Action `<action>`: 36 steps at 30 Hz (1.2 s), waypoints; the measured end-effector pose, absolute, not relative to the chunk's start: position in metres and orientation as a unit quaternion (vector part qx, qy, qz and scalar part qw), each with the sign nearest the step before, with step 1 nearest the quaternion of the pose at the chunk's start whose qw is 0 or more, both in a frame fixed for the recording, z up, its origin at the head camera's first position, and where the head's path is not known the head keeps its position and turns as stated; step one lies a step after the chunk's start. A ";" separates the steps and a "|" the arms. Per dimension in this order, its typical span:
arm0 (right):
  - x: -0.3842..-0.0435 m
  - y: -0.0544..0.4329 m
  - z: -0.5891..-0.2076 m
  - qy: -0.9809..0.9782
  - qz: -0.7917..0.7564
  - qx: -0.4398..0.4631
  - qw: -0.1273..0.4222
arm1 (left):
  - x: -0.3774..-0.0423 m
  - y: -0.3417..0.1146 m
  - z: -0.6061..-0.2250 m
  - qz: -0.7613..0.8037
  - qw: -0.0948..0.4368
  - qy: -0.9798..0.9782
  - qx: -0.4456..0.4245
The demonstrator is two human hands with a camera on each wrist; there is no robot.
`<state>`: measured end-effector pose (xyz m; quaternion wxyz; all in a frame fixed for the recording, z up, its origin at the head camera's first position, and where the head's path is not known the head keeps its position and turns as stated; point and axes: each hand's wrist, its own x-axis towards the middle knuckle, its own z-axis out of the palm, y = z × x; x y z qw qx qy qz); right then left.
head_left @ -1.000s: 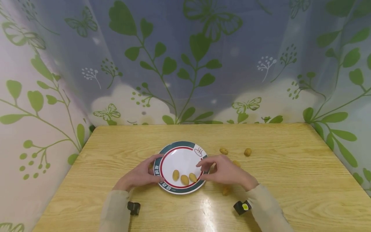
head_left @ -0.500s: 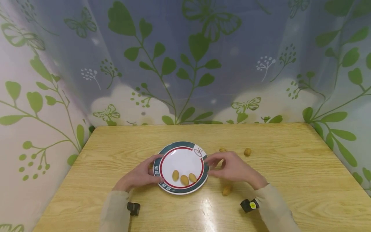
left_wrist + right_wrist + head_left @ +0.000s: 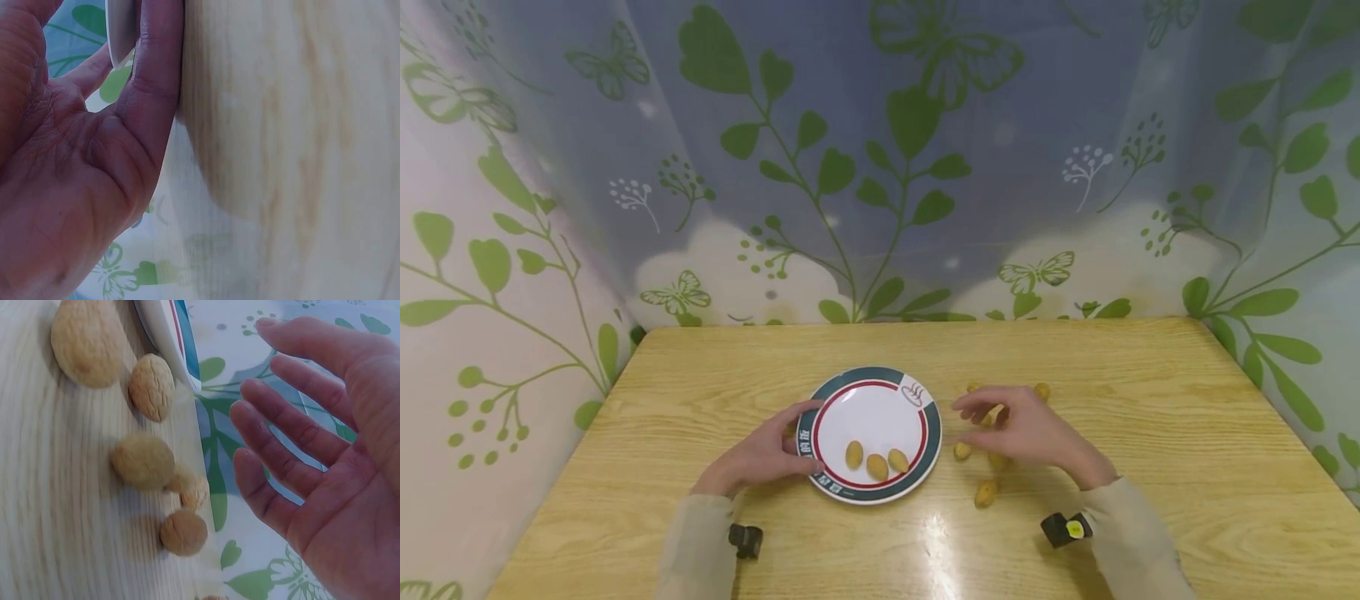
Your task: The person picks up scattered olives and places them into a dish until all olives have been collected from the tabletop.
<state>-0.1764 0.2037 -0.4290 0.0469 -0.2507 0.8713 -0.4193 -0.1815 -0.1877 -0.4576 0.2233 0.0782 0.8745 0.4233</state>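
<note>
Nuts (image 3: 877, 467): lay on and beside plate (image 3: 872, 412)
Left hand (image 3: 760, 454): gripped it
Right hand (image 3: 1028, 431): spread, empty
Rolling: bumps could've caused it

Plate (image 3: 872, 417): one is sitting on one table (image 3: 700, 367)
Plate ovals, nut-like (image 3: 877, 467): three are lying in the near half
Table ovals, nut-like (image 3: 985, 494): at least seven are showing right of the plate in the right wrist view, one being cut by the edge
Hands: two are showing, one left hand (image 3: 767, 450), one right hand (image 3: 1022, 425)
Black wrist devices (image 3: 746, 541): two are showing, one left, one right
Sleeves (image 3: 698, 542): two are showing
</note>
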 end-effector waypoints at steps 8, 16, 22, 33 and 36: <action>-0.175 0.216 -0.427 0.880 -0.411 -0.237 0.022 | -0.181 -0.187 -0.456 0.427 0.222 0.873 0.081; -0.174 0.229 -0.427 0.890 -0.397 -0.226 0.009 | -0.180 -0.187 -0.455 0.433 0.224 0.869 0.080; -0.175 0.239 -0.431 0.892 -0.393 -0.223 0.002 | -0.181 -0.187 -0.456 0.435 0.227 0.868 0.076; -0.175 0.254 -0.435 0.899 -0.388 -0.205 0.005 | -0.181 -0.188 -0.458 0.427 0.227 0.873 0.068; -0.176 0.257 -0.437 0.901 -0.386 -0.201 0.006 | -0.181 -0.188 -0.458 0.432 0.228 0.870 0.070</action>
